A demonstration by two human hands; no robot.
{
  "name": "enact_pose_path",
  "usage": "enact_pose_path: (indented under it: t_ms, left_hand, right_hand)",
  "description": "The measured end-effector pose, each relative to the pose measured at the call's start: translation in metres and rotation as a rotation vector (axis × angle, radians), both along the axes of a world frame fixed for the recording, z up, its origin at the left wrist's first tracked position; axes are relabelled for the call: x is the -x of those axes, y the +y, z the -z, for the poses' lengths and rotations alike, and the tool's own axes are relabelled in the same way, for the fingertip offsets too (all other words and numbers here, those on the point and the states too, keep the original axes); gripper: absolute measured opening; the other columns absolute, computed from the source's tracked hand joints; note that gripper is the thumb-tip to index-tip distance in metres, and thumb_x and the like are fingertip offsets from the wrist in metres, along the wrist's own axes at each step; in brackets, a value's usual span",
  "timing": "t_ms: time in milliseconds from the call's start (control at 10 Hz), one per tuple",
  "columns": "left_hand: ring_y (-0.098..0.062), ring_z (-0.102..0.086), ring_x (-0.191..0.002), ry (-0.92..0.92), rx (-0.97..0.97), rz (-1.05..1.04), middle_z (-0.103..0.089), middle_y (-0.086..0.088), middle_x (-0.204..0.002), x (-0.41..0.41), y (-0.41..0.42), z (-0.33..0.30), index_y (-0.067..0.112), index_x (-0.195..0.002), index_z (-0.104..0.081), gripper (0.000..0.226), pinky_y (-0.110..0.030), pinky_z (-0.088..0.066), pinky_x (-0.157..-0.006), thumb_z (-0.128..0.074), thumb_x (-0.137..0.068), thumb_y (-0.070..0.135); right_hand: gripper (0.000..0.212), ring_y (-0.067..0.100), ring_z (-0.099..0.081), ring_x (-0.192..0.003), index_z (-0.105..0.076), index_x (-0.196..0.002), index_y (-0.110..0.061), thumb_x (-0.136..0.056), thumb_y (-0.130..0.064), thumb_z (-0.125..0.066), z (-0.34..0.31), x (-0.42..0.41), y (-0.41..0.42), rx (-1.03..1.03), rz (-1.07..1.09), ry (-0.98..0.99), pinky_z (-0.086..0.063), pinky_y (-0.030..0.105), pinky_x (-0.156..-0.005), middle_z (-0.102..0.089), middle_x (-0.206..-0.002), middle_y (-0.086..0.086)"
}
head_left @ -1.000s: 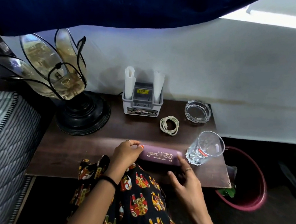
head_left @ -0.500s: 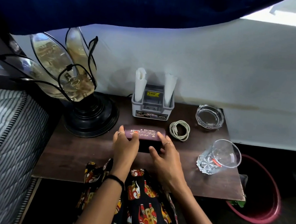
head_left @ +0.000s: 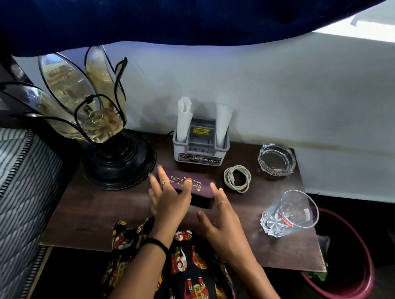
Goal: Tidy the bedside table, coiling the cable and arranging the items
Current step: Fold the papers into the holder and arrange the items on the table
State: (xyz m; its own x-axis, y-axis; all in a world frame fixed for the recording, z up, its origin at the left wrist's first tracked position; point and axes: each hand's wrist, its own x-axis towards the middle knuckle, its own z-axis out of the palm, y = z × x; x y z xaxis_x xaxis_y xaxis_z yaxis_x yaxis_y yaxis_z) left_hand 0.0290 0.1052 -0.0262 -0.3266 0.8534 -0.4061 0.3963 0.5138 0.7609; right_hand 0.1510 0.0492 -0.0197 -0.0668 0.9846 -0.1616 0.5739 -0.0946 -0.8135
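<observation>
Lamp (head_left: 115, 155) fills the back-left corner of the surface (head_left: 101, 222); organiser (head_left: 200, 147) at mid back edge holds two paper rolls, centre slot unclear. Spectacle case (head_left: 202, 189) lies lengthwise just in front of it, judged rigid, light and smooth, best gripped at its ends; left hand (head_left: 170, 200) rests flat fingers on it, right hand (head_left: 223, 220) is spread, touching its right end, neither grip clamped. Glass (head_left: 289, 213) near the right edge is tipped, ashtray (head_left: 277, 159) at the back-right corner, both apparently empty and breakable; coiled cable (head_left: 237, 178) between organiser and ashtray, limp.

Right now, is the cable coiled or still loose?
Coiled: the white cable lies in a neat loop on the table, between the organizer and ashtray.
</observation>
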Motion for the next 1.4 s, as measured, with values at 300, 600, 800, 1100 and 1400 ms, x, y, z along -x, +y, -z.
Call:
enact_pose_path:
  t_ms: [300,600,800,1100,1400]
  left_hand:
    - [-0.029,0.006,-0.146,0.293,-0.231,0.161,0.015,0.001,-0.159,-0.008,-0.008,-0.006,0.033,-0.147,0.011,0.086,-0.056,-0.011,-0.114,-0.048,-0.088,0.05]
    - [-0.027,0.01,-0.146,0.338,-0.189,0.263,0.019,0.001,-0.158,-0.012,-0.009,0.002,0.033,-0.145,0.018,0.087,-0.051,-0.006,-0.115,-0.044,-0.088,0.053]
    - [-0.026,0.009,-0.146,0.331,-0.146,0.272,0.016,0.001,-0.159,-0.014,-0.007,0.006,0.03,-0.147,0.013,0.084,-0.049,-0.007,-0.116,-0.044,-0.089,0.051]
    - [-0.026,0.009,-0.146,0.324,-0.128,0.278,0.015,0.002,-0.159,-0.016,-0.007,0.006,0.03,-0.148,0.012,0.082,-0.048,-0.007,-0.116,-0.042,-0.09,0.052]
    - [-0.027,0.007,-0.146,0.319,-0.131,0.264,0.012,0.001,-0.159,-0.015,-0.006,0.004,0.029,-0.148,0.009,0.079,-0.048,-0.008,-0.116,-0.041,-0.09,0.052]
  right_hand:
    - [0.089,0.025,0.007,-0.149,-0.015,-0.15,-0.038,-0.077,-0.043,-0.066,-0.076,-0.069,-0.044,-0.486,0.097,-0.623,0.001,0.057,-0.116,0.002,-0.162,0.002]
    - [0.077,0.026,-0.031,-0.141,-0.036,-0.141,-0.04,-0.074,-0.043,-0.075,-0.059,-0.127,-0.02,-0.079,0.243,-0.485,-0.035,0.042,-0.11,-0.014,-0.16,-0.002]
    - [0.074,0.019,-0.053,-0.116,-0.041,-0.137,-0.039,-0.073,-0.035,-0.077,-0.056,-0.129,-0.015,-0.066,0.23,-0.45,-0.042,0.03,-0.091,-0.045,-0.132,-0.007]
    - [0.07,0.027,-0.062,-0.104,-0.054,-0.13,-0.026,-0.067,-0.031,-0.083,-0.084,-0.141,0.043,-0.227,0.295,-0.408,-0.051,0.045,-0.09,-0.057,-0.117,0.006]
    - [0.077,0.034,-0.049,-0.121,-0.044,-0.14,-0.023,-0.071,-0.035,-0.078,-0.097,-0.142,0.132,-0.196,0.283,-0.53,-0.04,0.04,-0.101,-0.051,-0.129,0.015]
